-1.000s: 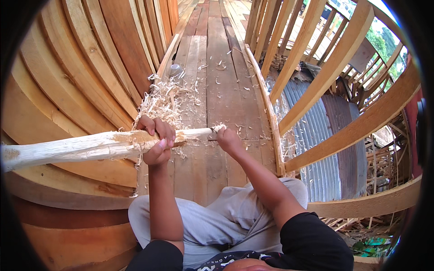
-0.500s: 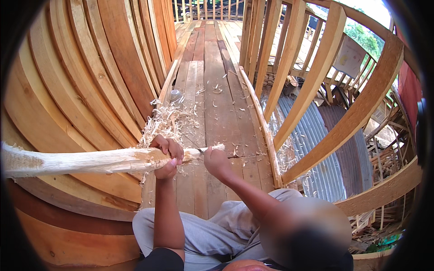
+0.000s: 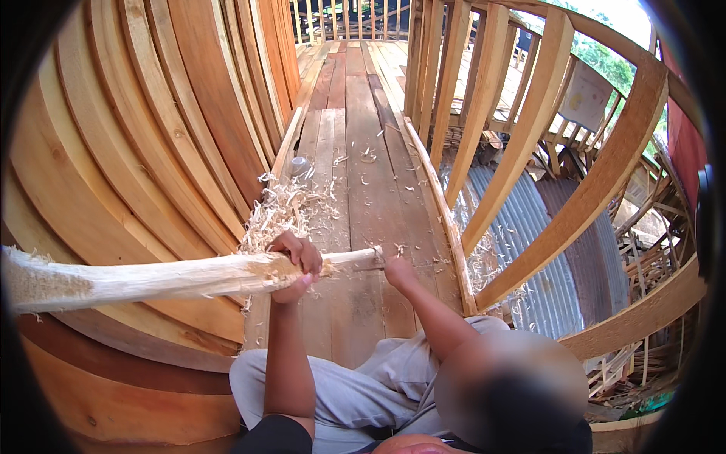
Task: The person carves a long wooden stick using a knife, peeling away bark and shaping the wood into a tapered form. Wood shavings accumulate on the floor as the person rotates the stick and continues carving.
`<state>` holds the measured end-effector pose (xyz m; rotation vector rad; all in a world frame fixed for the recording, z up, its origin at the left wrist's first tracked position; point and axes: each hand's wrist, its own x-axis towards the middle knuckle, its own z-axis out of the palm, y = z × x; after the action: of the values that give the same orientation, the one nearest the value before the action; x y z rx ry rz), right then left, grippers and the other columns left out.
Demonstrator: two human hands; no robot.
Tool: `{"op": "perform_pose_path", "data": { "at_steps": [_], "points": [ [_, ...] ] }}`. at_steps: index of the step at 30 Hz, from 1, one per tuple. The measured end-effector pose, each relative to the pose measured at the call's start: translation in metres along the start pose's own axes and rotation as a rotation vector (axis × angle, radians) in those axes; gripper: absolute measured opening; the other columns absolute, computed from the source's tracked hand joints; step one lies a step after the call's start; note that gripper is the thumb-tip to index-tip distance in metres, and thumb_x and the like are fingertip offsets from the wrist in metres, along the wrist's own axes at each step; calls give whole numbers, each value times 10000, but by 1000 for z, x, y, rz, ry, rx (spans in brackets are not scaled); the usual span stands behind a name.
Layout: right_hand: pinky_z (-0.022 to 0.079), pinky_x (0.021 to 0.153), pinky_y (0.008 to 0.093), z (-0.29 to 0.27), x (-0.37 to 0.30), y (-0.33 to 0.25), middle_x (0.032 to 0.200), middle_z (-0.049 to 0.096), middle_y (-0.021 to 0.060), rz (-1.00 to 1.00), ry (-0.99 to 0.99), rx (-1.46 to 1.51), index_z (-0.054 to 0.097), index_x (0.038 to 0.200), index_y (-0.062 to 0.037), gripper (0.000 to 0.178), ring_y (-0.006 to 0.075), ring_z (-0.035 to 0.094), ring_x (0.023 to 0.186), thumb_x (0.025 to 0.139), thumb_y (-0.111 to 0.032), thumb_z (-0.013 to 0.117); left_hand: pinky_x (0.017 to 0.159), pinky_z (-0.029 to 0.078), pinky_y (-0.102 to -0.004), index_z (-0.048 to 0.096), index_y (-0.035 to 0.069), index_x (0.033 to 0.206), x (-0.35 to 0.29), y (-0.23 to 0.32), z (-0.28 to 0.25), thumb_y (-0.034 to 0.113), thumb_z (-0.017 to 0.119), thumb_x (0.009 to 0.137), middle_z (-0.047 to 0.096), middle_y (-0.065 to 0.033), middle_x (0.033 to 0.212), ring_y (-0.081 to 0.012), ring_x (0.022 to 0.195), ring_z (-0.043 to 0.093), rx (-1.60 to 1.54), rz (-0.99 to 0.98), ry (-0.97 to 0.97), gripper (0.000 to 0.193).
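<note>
Head view: left hand [image 3: 296,265] wrapped around pale wooden pole [image 3: 151,278]; right hand [image 3: 395,270] clenched at pole's thin end.

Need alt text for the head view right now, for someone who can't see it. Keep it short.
Seen from above, a seated person grips a long pale wooden pole with the left hand, while the right hand is at its thin end. Curled wood shavings lie on the plank floor ahead, between curved wooden ribs on the left and open frames over corrugated metal sheeting on the right.

Head view, steeply downward, close over hands [image 3: 302,261]
</note>
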<state>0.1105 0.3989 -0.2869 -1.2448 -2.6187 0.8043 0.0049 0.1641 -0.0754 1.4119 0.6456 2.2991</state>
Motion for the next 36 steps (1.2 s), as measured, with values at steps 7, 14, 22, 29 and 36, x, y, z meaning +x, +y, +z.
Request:
{"op": "perform_pose_path", "data": {
  "at_steps": [7, 14, 22, 29, 36],
  "points": [
    [481, 829, 520, -45, -54, -111, 894, 642, 285, -246, -19, 161, 642, 898, 83, 495, 454, 620, 901, 950, -288, 318, 523, 410, -249, 375, 99, 776, -8, 7, -7, 43, 647, 617, 446, -21, 609, -127, 517, 461, 54, -23, -20, 321],
    [472, 839, 513, -19, -33, -81, 952, 618, 317, -130, -121, 64, 628, 909, 100, 538, 468, 600, 928, 948, -339, 320, 545, 391, -259, 355, 121, 785, -13, 14, -17, 48, 622, 605, 422, -4, 588, -129, 487, 465, 86, -24, 13, 330],
    [457, 870, 520, -12, -5, -38, 956, 631, 295, -90, -61, 16, 646, 881, 77, 526, 460, 600, 936, 945, -312, 298, 543, 388, -262, 365, 125, 776, -5, 8, -15, 58, 634, 593, 429, 2, 568, -127, 481, 473, 34, -43, -37, 332],
    [453, 852, 526, -16, -8, -31, 929, 625, 310, -91, -68, 94, 647, 890, 73, 553, 468, 595, 919, 945, -344, 287, 532, 362, -250, 360, 129, 773, -5, 10, -16, 76, 632, 590, 428, 6, 566, -124, 475, 461, 41, -54, -23, 332],
    [453, 868, 520, -36, -26, -87, 1002, 621, 301, -41, -133, 97, 630, 954, 79, 513, 446, 597, 968, 946, -323, 311, 921, 411, -365, 420, 62, 1119, 12, 19, 20, 134, 594, 585, 449, -73, 883, -170, 858, 463, 412, -132, 294, 566]
  ]
}}
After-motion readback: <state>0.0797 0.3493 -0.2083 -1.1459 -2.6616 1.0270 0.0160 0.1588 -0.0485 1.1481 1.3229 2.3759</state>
